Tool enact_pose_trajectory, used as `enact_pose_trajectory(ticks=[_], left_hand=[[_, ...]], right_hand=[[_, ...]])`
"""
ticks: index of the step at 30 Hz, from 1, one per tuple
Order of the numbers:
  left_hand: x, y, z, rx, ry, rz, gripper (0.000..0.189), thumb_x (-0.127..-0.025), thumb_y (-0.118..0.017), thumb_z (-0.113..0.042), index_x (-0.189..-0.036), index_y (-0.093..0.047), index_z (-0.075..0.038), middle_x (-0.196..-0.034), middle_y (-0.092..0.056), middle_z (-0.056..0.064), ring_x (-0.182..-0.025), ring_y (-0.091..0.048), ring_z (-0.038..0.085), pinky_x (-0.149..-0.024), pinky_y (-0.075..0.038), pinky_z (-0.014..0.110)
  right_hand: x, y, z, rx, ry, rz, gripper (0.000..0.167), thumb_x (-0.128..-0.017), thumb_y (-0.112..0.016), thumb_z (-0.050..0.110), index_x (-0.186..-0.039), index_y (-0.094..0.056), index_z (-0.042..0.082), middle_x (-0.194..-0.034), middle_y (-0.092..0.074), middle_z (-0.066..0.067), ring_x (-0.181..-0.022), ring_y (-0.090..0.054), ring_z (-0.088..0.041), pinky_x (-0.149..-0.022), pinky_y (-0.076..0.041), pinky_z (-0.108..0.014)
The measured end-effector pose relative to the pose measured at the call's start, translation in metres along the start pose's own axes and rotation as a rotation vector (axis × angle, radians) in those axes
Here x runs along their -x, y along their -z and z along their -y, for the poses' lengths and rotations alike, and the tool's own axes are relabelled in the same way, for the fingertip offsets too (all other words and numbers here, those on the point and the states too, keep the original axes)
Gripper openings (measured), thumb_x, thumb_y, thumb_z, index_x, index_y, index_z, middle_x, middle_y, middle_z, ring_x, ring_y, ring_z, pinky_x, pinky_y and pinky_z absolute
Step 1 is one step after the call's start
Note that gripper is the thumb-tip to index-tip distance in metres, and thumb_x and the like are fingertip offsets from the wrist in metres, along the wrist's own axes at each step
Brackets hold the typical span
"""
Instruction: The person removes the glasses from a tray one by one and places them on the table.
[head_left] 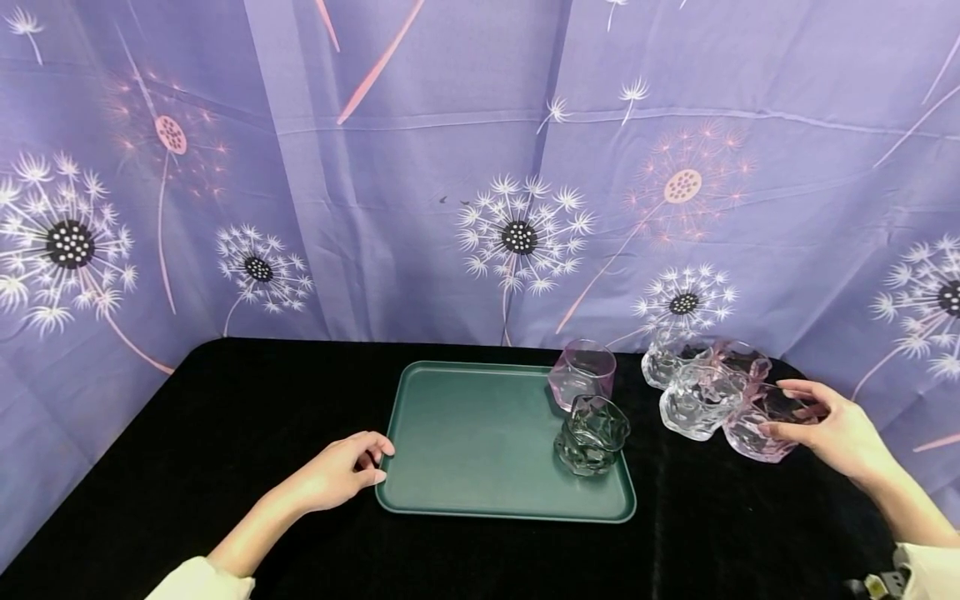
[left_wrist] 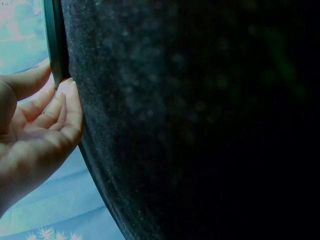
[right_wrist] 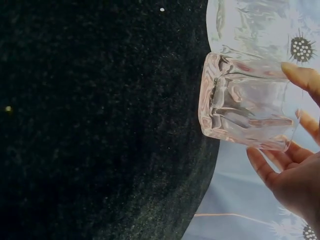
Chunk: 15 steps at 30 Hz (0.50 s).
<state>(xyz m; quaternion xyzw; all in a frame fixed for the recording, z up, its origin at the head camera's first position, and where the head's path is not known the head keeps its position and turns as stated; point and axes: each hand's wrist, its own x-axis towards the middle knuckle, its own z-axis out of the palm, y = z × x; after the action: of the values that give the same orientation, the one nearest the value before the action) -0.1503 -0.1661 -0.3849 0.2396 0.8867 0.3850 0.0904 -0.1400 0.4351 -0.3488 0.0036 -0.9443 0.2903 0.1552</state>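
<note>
A green tray lies on the black-covered table. Its left rim is pinched by my left hand, with thumb and fingertips on either side of the edge in the left wrist view. On the tray's right part stand a dark grey glass and, behind it, a pale purple glass. My right hand holds a pale pink glass near its rim, thumb and fingers on opposite sides. In the right wrist view this faceted pink glass stands upright on the cloth.
Beside the held glass stand a clear glass, another clear glass behind it, and a pinkish glass at the table's back right. A purple curtain with dandelion prints hangs behind the table.
</note>
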Motion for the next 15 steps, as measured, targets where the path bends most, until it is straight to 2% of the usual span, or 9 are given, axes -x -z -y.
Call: enact_pose_trajectory(ticks=[6, 12, 15], left_hand=[[0.0001, -0.0001, 0.0003, 0.001, -0.005, -0.001, 0.020, -0.082, -0.064, -0.005, -0.100, -0.056, -0.006, -0.086, -0.049, 0.001, -0.073, -0.049, 0.009, -0.061, -0.042, 0.024], [0.0000, 0.0005, 0.0000, 0.005, 0.003, 0.004, 0.020, -0.082, -0.064, -0.005, -0.100, -0.056, -0.006, -0.086, -0.049, 0.001, -0.073, -0.049, 0.010, -0.061, -0.042, 0.024], [0.0001, 0.0006, 0.0000, 0.004, 0.006, 0.005, 0.020, -0.082, -0.064, -0.005, -0.100, -0.056, -0.006, -0.086, -0.049, 0.001, -0.074, -0.049, 0.010, -0.062, -0.042, 0.024]], right_hand=[[-0.0014, -0.0026, -0.0017, 0.001, -0.015, -0.005, 0.058, -0.068, -0.081, 0.024, -0.116, -0.053, 0.008, -0.085, -0.053, 0.022, -0.070, -0.049, 0.007, -0.054, -0.040, -0.018], [-0.0026, -0.0041, -0.0031, -0.008, -0.025, -0.006, 0.060, -0.068, -0.081, 0.024, -0.118, -0.052, 0.007, -0.087, -0.051, 0.025, -0.071, -0.049, 0.008, -0.054, -0.040, -0.018], [-0.0032, -0.0046, -0.0038, -0.009, -0.027, -0.005, 0.060, -0.068, -0.081, 0.024, -0.118, -0.052, 0.007, -0.086, -0.053, 0.021, -0.071, -0.049, 0.008, -0.054, -0.040, -0.018]])
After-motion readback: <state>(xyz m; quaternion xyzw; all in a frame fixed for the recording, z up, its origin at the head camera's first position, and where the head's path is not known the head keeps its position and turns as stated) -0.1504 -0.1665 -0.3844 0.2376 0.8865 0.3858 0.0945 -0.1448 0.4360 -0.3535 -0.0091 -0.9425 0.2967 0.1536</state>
